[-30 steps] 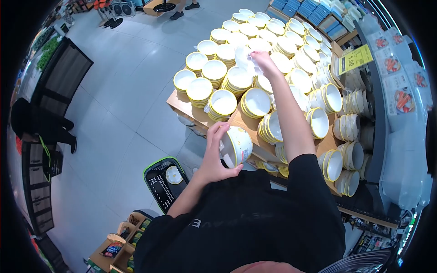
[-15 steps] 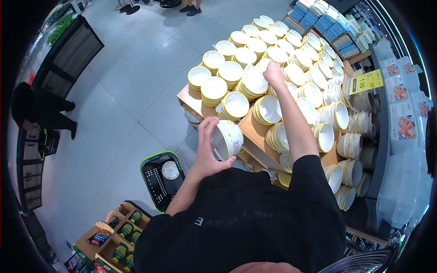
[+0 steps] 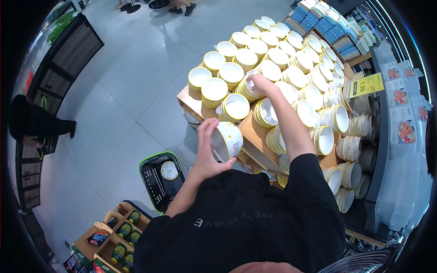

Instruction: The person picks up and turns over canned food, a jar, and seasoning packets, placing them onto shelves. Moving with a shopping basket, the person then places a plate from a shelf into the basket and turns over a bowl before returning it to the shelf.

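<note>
My left hand (image 3: 208, 150) grips a white bowl (image 3: 230, 140) with a yellow rim and small printed marks, tilted on its side in front of my chest. Over the stacked bowls, my right hand (image 3: 260, 84) reaches to a stack near the middle of the display; its fingers are pinched around something white and thin at that stack's edge, too small to make out clearly. Several stacks of yellow-rimmed white bowls (image 3: 231, 73) surround it on the wooden display (image 3: 256, 132).
A black basket with a green rim (image 3: 150, 182) stands on the floor at lower left, a small dish (image 3: 169, 170) inside. A person in black (image 3: 34, 120) is at far left. A yellow price sign (image 3: 366, 85) hangs at right. A wooden shelf (image 3: 104, 248) holds green-labelled jars.
My right hand has moved left and slightly down over the stacks. The white sheet spread around it a second ago now shows only as a small piece. The left hand still holds the bowl.
</note>
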`<state>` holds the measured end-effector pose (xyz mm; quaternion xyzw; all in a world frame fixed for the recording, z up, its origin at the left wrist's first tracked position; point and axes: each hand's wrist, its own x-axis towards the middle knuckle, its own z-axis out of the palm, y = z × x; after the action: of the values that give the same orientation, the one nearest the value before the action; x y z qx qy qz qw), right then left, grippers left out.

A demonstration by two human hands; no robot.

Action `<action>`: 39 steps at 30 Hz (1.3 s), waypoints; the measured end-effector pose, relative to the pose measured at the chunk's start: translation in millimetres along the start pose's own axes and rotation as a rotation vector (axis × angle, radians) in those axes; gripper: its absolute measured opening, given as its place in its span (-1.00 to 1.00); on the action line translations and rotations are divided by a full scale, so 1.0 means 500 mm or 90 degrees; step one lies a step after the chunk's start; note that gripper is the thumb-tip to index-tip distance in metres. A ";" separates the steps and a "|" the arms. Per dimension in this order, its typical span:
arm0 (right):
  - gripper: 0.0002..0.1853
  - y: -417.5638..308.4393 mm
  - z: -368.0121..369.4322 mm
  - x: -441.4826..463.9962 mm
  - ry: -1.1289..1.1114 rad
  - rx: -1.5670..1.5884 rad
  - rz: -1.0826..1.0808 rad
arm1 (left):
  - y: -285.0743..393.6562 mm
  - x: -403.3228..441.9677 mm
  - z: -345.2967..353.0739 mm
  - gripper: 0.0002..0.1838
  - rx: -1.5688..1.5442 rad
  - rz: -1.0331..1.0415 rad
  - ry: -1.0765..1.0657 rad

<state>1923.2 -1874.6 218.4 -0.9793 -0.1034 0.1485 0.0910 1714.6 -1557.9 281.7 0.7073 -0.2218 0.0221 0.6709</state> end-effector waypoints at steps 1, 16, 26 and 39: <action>-0.57 -0.001 0.001 0.003 -0.032 -0.031 0.007 | -0.003 -0.002 0.000 0.10 -0.008 -0.009 0.013; -0.68 -0.239 -0.277 -0.173 0.385 0.308 0.028 | 0.040 0.038 0.005 0.11 0.128 0.032 0.010; 0.06 -0.380 -0.155 -0.449 0.448 0.486 -0.246 | 0.124 0.162 0.060 -0.07 -0.569 -0.249 -0.160; 0.15 -0.317 -0.132 -0.515 0.748 0.306 -0.097 | 0.159 0.143 0.196 0.06 -0.687 -0.280 -0.161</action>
<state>1675.1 -1791.1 383.3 -0.8395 -0.0697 -0.4011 0.3600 1725.4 -1672.5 370.2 0.2930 -0.1281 -0.3178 0.8926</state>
